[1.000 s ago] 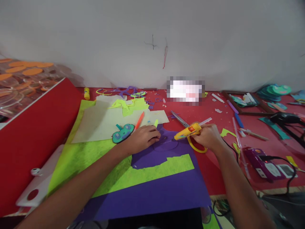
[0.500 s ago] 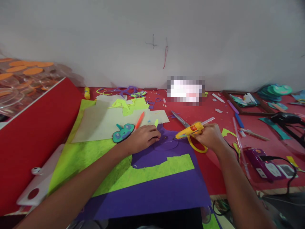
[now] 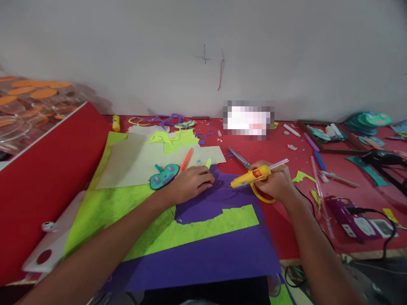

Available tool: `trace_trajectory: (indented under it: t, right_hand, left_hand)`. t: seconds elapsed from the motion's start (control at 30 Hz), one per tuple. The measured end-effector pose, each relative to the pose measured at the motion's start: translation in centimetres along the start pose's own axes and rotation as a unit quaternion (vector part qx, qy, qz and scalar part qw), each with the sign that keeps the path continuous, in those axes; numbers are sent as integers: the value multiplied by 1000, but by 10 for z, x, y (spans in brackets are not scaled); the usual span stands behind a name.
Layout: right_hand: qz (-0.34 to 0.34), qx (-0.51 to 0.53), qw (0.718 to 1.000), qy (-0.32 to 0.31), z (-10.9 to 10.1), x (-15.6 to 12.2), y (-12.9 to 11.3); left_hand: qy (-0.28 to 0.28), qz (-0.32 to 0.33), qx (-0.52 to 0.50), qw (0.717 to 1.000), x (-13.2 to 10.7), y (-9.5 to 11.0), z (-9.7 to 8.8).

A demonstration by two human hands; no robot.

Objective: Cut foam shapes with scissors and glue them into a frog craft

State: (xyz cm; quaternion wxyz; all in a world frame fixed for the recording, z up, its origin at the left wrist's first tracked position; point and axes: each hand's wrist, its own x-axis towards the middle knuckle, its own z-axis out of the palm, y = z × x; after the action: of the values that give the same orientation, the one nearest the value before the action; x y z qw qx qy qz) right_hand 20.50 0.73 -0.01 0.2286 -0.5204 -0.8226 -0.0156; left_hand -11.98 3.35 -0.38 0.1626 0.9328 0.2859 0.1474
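Observation:
My right hand (image 3: 278, 180) is wrapped around a yellow hot glue gun (image 3: 251, 176), a clear glue stick (image 3: 279, 164) poking out of its back. Its nozzle points left, just over a round purple piece (image 3: 221, 193) lying on a purple sheet (image 3: 210, 254). My left hand (image 3: 193, 182) rests at that piece's left side with fingers bent together; whatever is under the fingertips is hidden. Beside my left wrist lie a teal frog-face cutout (image 3: 163, 176) and an orange pen (image 3: 186, 159). Scissors (image 3: 240, 158) with yellow handles lie partly behind the glue gun.
Lime-green sheet (image 3: 92, 212) and pale paper (image 3: 121, 165) spread left of the purple. A red panel (image 3: 47, 178) stands at left. Rightward are a purple box with a plugged-in cord (image 3: 346, 216), a brown frame (image 3: 343, 150) and stacked green cutouts (image 3: 365, 123).
My right hand has shifted the glue gun slightly left and down, bringing the nozzle further over the round purple piece. My left hand stays in place.

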Motion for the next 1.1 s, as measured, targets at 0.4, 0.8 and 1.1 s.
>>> trace_trajectory:
  t: [0.4,0.8,1.1]
  right_hand:
    - [-37,17,999,10,1,5,-36]
    - [-28,-1,999,-35,3,7,-42]
    - [-34,3,999,-26,4,7,-39]
  left_hand:
    - [-2,-2,-2,1000,2,2,-1]
    - [1,-1,10,1000,2,2,1]
    - [0,2,8,1000,1,0,1]
